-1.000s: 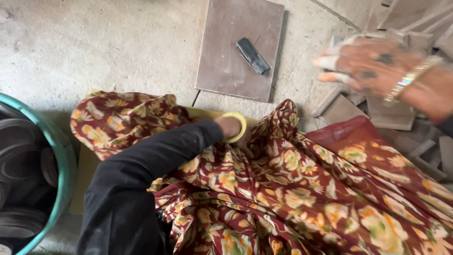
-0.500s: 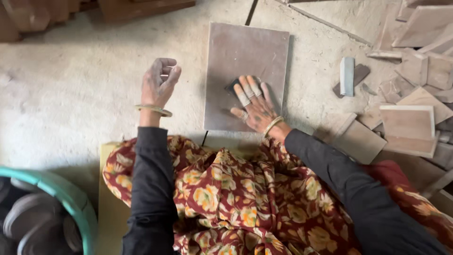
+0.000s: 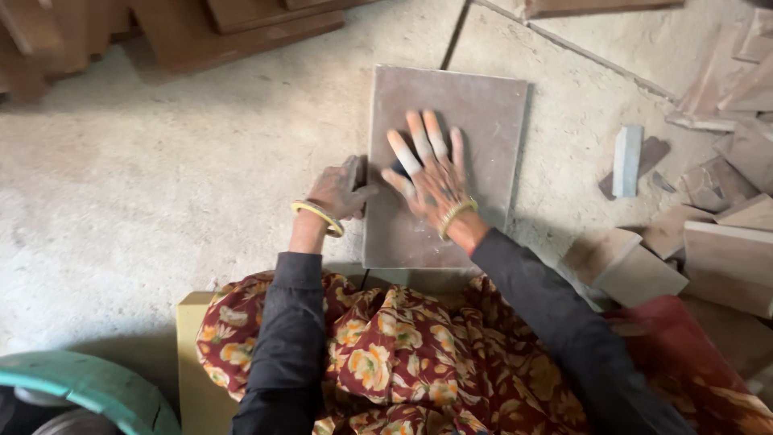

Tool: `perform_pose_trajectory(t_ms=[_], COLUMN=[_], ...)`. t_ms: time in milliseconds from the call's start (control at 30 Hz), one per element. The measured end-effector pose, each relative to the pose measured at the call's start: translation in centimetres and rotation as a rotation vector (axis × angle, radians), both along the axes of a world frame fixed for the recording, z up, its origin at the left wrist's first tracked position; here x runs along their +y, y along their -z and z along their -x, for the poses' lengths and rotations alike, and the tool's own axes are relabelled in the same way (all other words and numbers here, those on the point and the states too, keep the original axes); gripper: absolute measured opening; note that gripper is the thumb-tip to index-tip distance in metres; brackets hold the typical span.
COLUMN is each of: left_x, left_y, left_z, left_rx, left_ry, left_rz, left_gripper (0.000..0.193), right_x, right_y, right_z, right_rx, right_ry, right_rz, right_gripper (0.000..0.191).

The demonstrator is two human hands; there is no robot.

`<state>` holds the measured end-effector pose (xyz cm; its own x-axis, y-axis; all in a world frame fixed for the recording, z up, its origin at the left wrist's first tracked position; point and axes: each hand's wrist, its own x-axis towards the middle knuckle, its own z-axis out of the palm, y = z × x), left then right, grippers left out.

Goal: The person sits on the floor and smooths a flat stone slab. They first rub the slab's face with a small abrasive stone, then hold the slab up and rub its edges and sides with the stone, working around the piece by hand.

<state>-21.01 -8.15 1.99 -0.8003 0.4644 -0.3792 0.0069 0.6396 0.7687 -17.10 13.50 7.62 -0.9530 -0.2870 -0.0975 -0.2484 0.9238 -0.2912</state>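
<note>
**Flat slab under a spread palm, edge pinched from the left**

Right hand spread wide, palm down, fingers fanned and pale with dust or tape at the tips, pressing flat on the middle of a square brownish stone slab. Something small and dark under the thumb side of that palm, too hidden to name. Left hand curled narrow against the slab's left edge, thumb and fingers touching the rim, a yellow bangle at the wrist; whether gripping or merely steadying, hard to tell.

Slab flat on the dusty concrete floor, directly ahead of both hands and just beyond the knees. Judged stiff, dense and fairly heavy for its footprint, with a matte, powdery face: likely to slide under a palm unless pressed down, and likely to chip at corners if dropped or knocked. Best hold probably at two opposite edges, fingers hooked beneath, never by one corner alone.

Nearer than the hands, a red floral cloth over the lap, atop a yellowish seat. Right of the right hand, well apart, a small pale upright block and a heap of cut stone pieces. Far left and low, the rim of a green tub. Beyond the left hand, stacked brown boards.
</note>
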Motion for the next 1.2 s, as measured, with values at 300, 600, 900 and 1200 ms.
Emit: perform_pose_trajectory(t_ms=[300, 600, 900, 1200], left_x=[0.6, 0.8, 1.3, 0.7], left_y=[-6.5, -6.0, -6.2, -5.6], left_z=[-0.1, -0.9, -0.3, -1.6], left_rx=[-0.428, -0.611, -0.609, -0.471], left_ry=[0.134, 0.156, 0.219, 0.181], left_rz=[0.134, 0.042, 0.125, 0.026], left_gripper=[0.038, 0.031, 0.031, 0.025], right_x=[5.5, -2.9, 5.1, -0.7], right_y=[-3.6, -1.3, -3.1, -1.5], right_z=[8.4, 8.4, 8.1, 11.8], right_rx=[-0.115, -0.153, -0.084, -0.136], right_ry=[0.526, 0.123, 0.683, 0.353], right_rz=[-0.07, -0.139, -0.09, -0.096], right_gripper=[0.068, 0.067, 0.071, 0.059])
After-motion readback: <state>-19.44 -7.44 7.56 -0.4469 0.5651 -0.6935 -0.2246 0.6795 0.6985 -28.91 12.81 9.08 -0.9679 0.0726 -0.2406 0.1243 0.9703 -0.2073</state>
